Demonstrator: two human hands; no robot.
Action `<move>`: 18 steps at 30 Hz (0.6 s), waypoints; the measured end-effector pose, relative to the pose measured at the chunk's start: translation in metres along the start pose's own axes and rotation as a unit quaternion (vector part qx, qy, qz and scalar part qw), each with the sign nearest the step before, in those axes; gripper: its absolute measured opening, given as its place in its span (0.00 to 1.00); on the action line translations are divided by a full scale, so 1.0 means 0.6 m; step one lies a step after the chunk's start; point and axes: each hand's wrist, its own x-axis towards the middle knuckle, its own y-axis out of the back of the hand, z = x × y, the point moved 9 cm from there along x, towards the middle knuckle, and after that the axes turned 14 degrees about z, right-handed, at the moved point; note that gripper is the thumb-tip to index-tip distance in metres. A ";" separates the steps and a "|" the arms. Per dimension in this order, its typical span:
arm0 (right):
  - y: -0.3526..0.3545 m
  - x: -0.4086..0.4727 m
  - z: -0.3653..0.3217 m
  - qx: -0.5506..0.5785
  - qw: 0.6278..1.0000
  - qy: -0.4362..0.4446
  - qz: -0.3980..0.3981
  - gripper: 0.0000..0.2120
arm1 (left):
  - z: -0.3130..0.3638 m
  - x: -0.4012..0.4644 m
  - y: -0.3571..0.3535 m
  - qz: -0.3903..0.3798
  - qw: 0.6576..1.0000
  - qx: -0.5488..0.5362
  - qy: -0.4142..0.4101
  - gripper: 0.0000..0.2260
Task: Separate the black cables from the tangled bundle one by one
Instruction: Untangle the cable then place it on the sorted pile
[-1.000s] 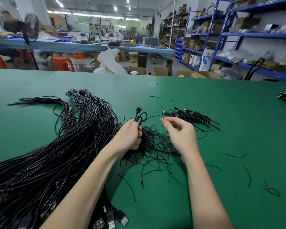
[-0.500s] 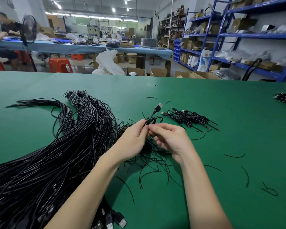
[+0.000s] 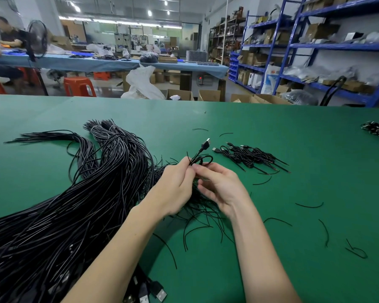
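Note:
A big tangled bundle of black cables (image 3: pixel 79 206) sprawls over the left of the green table (image 3: pixel 293 154). My left hand (image 3: pixel 175 189) pinches one short looped black cable (image 3: pixel 202 157) whose USB plug points up and away. My right hand (image 3: pixel 221 185) meets it from the right, fingertips pinching the same cable just below the loop. Under both hands lies a tangle of thin black wire ties (image 3: pixel 201 206). A small pile of separated coiled cables (image 3: pixel 247 155) lies just right of the held cable.
Loose wire ties (image 3: pixel 310 206) are scattered on the right of the table. Another cable cluster (image 3: pixel 377 130) sits at the far right edge. USB plugs (image 3: pixel 153 293) poke out near the front. Boxes, blue shelves (image 3: pixel 337 45) and seated people lie beyond the table.
My right hand moved left from beside the separated pile and joined the left hand on the held cable. The cable's plug now points up and to the right.

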 end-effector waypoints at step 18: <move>-0.022 -0.010 -0.002 0.031 0.996 -0.013 -0.086 0.06 | -0.008 0.019 0.031 0.069 0.994 -0.042 0.069 0.20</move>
